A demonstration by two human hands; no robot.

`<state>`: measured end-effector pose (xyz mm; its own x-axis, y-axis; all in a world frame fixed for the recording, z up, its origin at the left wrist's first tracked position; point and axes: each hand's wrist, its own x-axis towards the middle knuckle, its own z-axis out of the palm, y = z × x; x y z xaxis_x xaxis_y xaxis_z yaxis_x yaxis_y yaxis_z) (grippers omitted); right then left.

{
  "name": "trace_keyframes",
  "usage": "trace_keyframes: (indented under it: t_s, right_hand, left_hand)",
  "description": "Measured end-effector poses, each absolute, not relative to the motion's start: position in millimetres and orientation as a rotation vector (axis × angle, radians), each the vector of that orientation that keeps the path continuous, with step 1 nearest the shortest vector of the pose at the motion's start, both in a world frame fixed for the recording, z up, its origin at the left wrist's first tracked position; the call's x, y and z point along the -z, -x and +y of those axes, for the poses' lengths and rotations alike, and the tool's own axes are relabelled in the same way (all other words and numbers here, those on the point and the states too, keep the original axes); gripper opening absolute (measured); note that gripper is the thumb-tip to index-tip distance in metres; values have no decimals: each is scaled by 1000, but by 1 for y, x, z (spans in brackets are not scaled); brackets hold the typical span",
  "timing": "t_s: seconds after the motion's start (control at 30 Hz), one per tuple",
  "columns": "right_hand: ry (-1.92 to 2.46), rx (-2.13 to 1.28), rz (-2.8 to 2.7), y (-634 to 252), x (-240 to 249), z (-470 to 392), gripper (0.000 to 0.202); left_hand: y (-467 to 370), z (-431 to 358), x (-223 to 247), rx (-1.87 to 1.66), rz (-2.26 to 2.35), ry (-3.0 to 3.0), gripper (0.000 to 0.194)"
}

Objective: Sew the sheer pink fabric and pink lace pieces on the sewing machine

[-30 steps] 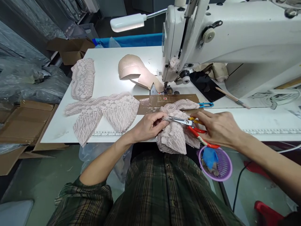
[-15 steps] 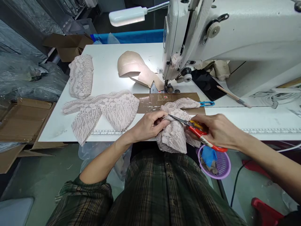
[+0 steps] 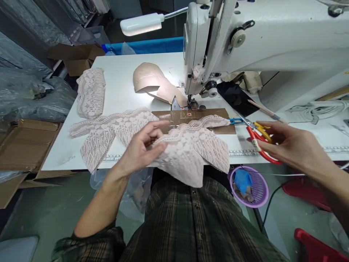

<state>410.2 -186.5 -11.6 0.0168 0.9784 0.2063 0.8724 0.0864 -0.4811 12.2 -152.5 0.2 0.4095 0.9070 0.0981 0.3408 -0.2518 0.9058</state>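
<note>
A pale pink lace piece (image 3: pixel 182 160) lies over the table's front edge and hangs down, its narrow strap reaching a blue clip (image 3: pixel 236 121). At its left end is my left hand (image 3: pixel 144 147), fingers apart; whether the fingertips touch the lace is hard to tell. My right hand (image 3: pixel 286 142) is closed around scissors (image 3: pixel 259 138) with red and yellow handles, blades pointing up and left near the clip. Another lace piece (image 3: pixel 100 142) lies to the left, behind it a stacked lace bundle (image 3: pixel 91 94). A beige moulded cup piece (image 3: pixel 152 78) rests near the needle.
The sewing machine (image 3: pixel 199 47) stands at the back right, with a brown taped strip (image 3: pixel 174 118) before its needle. A lamp (image 3: pixel 141 24) hangs behind. Black fabric (image 3: pixel 237 97) and a wooden-handled tool (image 3: pixel 263 109) lie at right. Below is a purple basket (image 3: pixel 263 189).
The scissors have moved off the lace to the right in my right hand. My left hand has shifted left and its fingers have opened. The lace piece now spreads flatter, hanging over the edge.
</note>
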Motion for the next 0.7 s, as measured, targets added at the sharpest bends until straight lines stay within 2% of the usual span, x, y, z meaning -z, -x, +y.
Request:
trace_keyframes:
  t_s: [0.1,0.23,0.4,0.57,0.63,0.7]
  right_hand:
    - [1956,17,-2018,-432,27,-192,74]
    - [1801,177,-2128,-440,39,-193,69]
    - [1692,207,-2262,-427,29,-186,62]
    - [1473,7,-2100,-370,-1,-175,35]
    - [1276,-197,-2028,-338,-10,-170,26]
    - [1047,-404,-2019,-307,-15,-165,22]
  left_hand:
    - [1,-155,-9,-599,1324,-1904,51]
    - [-8,-161,-16,-299,1592,-2006,55]
    - [-15,-168,-25,-252,1633,-2256,30]
    - [-26,-172,-16,-653,1551,-2878,12]
    - [-36,-172,-10,-890,1347,-3201,8]
    - [-43,-173,-6,-1078,1082,-3365,12]
